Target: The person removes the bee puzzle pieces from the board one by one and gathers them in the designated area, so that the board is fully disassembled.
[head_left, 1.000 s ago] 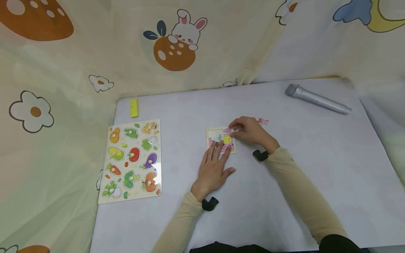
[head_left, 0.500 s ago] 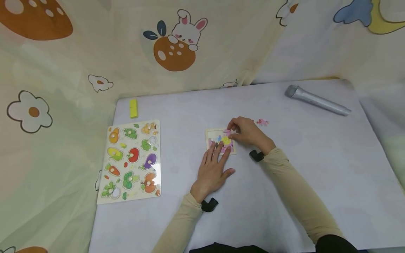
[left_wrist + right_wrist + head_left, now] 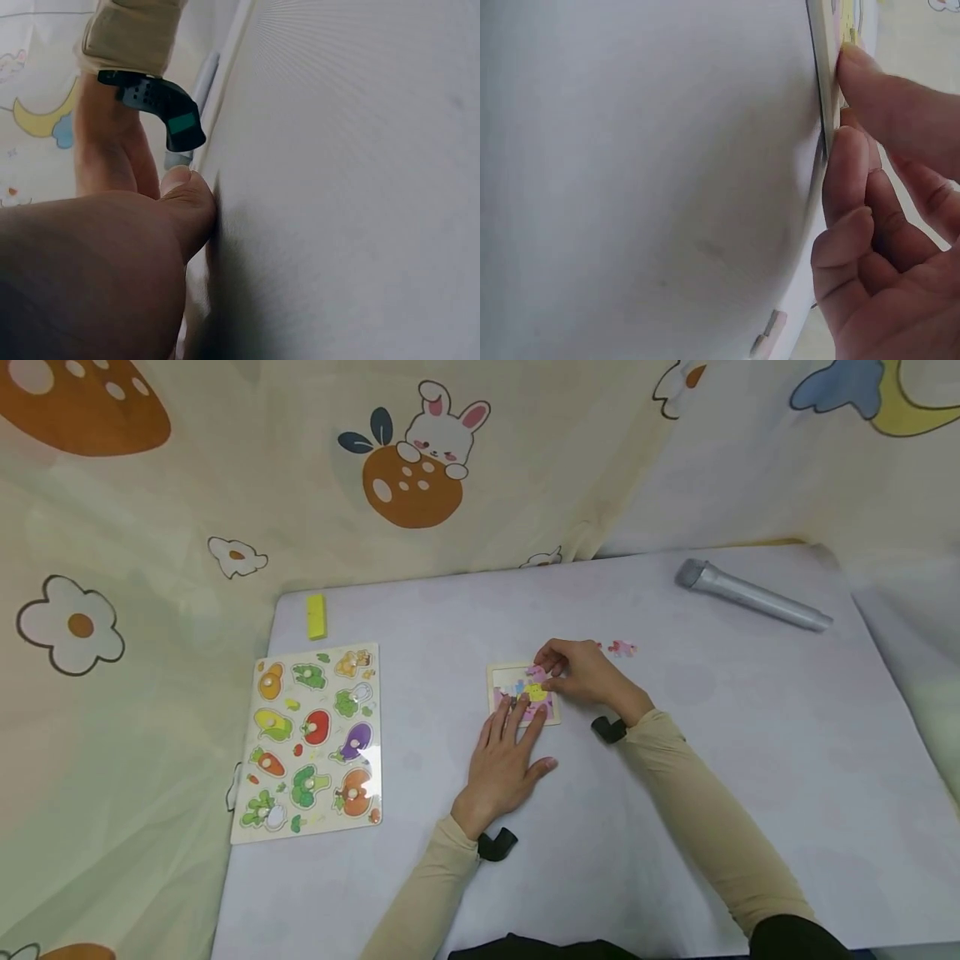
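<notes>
Pale cloth printed with rabbits and flowers surrounds a white tabletop. On it lie a vegetable board at the left and a silver microphone far right. Left hand: fingers spread, tips resting on the small puzzle, gripping nothing. Right hand: fingers bent, thumb and forefinger slightly apart at the puzzle's upper right corner; I cannot tell whether that grip has the pink piece there. It has shifted slightly leftward within the last second, which suggests this piece is being adjusted. Smaller still are a yellow block behind the board and, beyond the right hand, a loose pink piece, not yet fitted.
</notes>
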A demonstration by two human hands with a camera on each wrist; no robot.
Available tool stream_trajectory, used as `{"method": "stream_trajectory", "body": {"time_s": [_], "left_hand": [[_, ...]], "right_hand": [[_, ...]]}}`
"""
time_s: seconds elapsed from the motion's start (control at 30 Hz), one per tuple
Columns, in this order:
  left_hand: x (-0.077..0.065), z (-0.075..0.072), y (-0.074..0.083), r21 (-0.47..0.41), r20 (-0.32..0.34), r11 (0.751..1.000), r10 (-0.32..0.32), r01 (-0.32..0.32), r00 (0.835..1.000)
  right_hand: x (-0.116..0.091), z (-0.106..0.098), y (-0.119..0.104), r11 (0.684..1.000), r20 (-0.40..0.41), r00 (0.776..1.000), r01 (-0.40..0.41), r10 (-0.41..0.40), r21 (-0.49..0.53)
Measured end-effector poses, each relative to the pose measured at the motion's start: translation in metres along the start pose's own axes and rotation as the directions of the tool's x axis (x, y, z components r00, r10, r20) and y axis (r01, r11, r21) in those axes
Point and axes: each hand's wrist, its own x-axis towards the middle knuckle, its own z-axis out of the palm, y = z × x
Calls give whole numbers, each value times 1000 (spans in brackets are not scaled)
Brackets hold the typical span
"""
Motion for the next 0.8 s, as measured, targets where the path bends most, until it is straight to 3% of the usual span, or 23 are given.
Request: {"method": "stream_trajectory", "body": {"time_s": [0.8], "left_hand": [[1, -3, 2, -16, 27, 1000, -9, 10, 1000]], "right_hand": [[0, -2, 7, 999, 25, 999, 42, -43, 26]]}}
